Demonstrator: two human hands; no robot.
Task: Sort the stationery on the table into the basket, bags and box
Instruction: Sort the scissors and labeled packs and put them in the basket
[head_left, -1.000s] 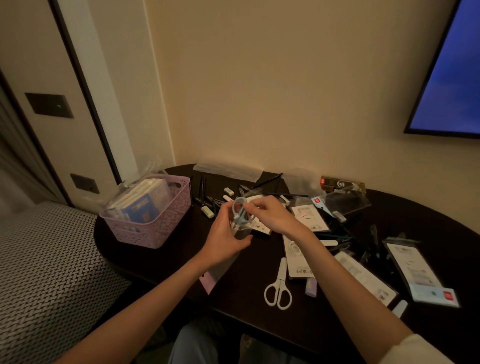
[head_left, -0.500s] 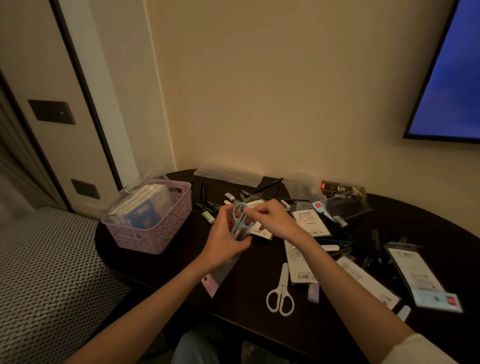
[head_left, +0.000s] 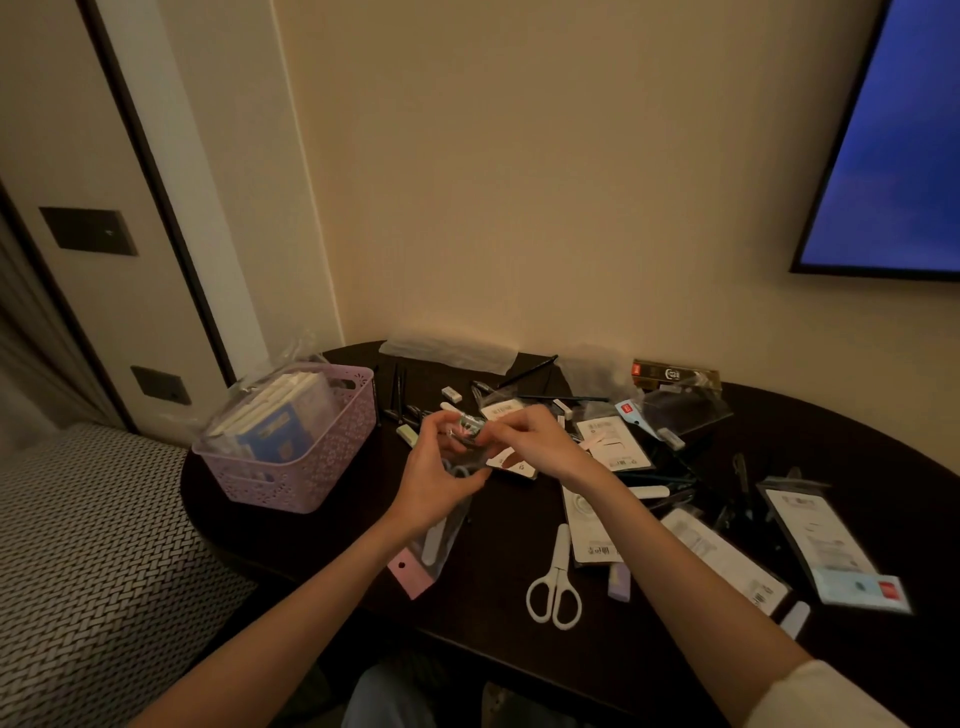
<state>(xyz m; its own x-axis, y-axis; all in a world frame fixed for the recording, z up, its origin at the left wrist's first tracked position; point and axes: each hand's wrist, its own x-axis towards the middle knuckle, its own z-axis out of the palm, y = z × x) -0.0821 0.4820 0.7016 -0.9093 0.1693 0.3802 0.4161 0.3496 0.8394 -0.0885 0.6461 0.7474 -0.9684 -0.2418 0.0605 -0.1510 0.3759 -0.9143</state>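
Your table (head_left: 322, 561) is dark and smooth with a faint sheen. At its nine o'clock stands a matt lilac plastic basket (head_left: 311, 457), pierced like lace. Toward five o'clock, glossy white plastic scissors (head_left: 555, 584) and clear, shiny plastic bags (head_left: 826, 545) over paper cards.

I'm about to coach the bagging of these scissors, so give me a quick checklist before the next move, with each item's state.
1. Left hand holds the clear bag: ok.
2. Right hand pinches the bag's top edge: ok.
3. Blue scissors fully inside the bag: cannot tell, hands cover them.
4. Bag sealed: cannot tell.
5. White scissors still loose on the table: not ok.
6. Pink basket within reach: ok.
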